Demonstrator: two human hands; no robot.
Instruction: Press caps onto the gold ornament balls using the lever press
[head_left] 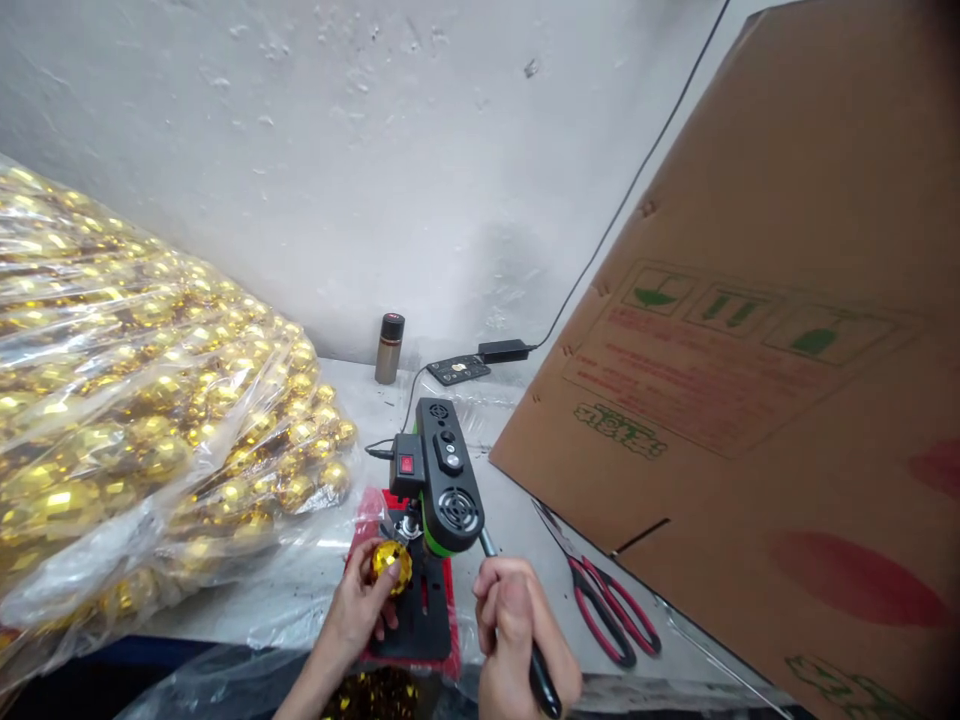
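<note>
A gold faceted ball point(392, 567) sits in my left hand point(363, 602), fingers and thumb closed around it, over the base of a small drill press. That drill press point(448, 470) has a black head with round vents, a red switch point(406, 464) and a green lower edge. Its black base plate point(420, 630) rests on a red sheet point(453, 625). My right hand point(517, 635) is wrapped around the black-ended lever point(544, 685) at the machine's right side. The ball is just left of the machine head's underside; the tool tip is hidden.
A clear plastic bag point(172, 420) full of gold balls fills the left. Red-and-black scissors point(611, 605) lie right of my right hand, beside a large cardboard box point(735, 330). Behind the machine stand a brown bottle point(389, 348) and a black power adapter point(503, 351) with its cable.
</note>
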